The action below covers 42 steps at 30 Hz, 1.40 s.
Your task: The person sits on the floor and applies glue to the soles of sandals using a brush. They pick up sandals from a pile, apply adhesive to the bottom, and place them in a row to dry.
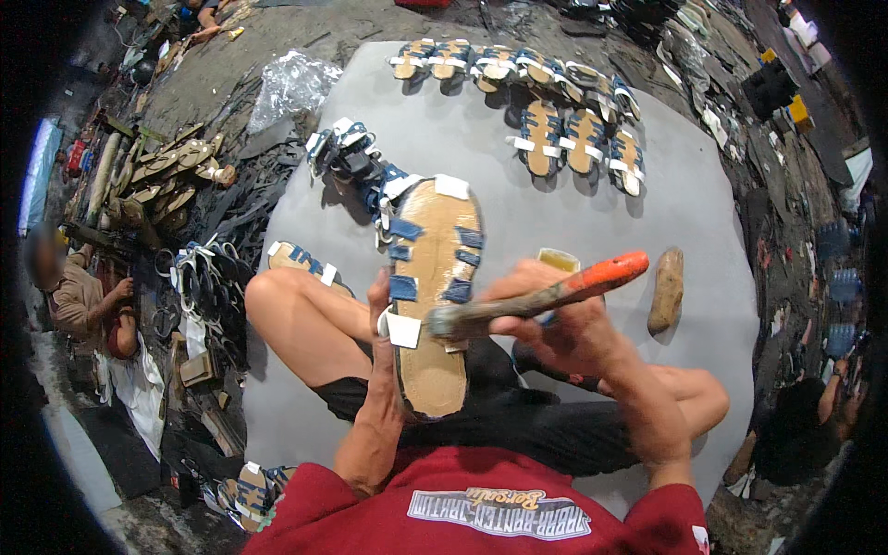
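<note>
My left hand [382, 361] grips a sandal [435, 250] upright by its left edge, above my crossed legs. The sandal has a tan insole with blue strap ends folded onto it and white tabs at the toe and lower sides. In my closed right hand [578, 324] is a brush [527, 303] with an orange-tipped handle. Its head touches the insole near the lower straps; the bristles are blurred. Just beyond my right hand sits a small tub [559, 260] with something yellowish in it, partly hidden by the fingers.
A grey mat [435, 120] lies under me. Rows of blue-strapped sandals [539, 139] stand at its far right. More strap pieces [347, 153] lie at left, and a wooden shoe form [666, 291] at right. Scraps and sandal piles surround the mat. A seated person [88, 296] is at far left.
</note>
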### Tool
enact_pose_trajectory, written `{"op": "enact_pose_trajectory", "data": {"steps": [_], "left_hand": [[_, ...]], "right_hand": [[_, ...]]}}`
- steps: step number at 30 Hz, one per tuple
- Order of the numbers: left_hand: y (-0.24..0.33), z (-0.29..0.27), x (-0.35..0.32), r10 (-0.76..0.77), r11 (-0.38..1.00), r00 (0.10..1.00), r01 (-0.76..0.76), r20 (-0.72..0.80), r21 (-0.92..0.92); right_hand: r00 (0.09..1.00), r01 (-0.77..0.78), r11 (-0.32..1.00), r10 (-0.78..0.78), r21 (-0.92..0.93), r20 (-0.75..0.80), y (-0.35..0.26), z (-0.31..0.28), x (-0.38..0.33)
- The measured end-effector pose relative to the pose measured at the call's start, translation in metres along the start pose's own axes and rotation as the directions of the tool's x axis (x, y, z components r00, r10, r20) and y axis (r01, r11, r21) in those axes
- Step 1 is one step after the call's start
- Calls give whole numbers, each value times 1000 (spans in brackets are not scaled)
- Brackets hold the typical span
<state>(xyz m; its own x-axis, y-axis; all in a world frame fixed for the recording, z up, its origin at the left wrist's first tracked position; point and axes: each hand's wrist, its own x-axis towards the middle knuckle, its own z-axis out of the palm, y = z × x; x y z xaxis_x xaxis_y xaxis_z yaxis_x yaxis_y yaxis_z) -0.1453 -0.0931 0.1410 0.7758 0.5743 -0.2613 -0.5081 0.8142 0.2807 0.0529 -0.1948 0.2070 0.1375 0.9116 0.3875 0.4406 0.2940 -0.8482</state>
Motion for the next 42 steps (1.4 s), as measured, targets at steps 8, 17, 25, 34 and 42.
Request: {"op": "enact_pose_trajectory", "data": {"steps": [8, 17, 25, 34, 42], "left_hand": [[-11, 2, 6, 19, 999, 968, -11, -250, 32], [2, -12, 11, 51, 999, 998, -51, 23, 6], [6, 1, 18, 308, 926, 935, -252, -177, 282], [7, 4, 27, 557, 780, 802, -415, -217, 468], [14, 5, 26, 420, 834, 871, -259, -255, 488]], "right_hand": [[984, 169, 986, -168, -7, 52, -20, -11, 4], [948, -118, 984, 152, 132, -281, -8, -27, -17], [909, -355, 869, 407, 344, -91, -24, 27, -11], [934, -256, 924, 312, 282, -173, -11, 11, -2], [990, -119, 992, 122, 48, -68, -23, -5, -17]]}}
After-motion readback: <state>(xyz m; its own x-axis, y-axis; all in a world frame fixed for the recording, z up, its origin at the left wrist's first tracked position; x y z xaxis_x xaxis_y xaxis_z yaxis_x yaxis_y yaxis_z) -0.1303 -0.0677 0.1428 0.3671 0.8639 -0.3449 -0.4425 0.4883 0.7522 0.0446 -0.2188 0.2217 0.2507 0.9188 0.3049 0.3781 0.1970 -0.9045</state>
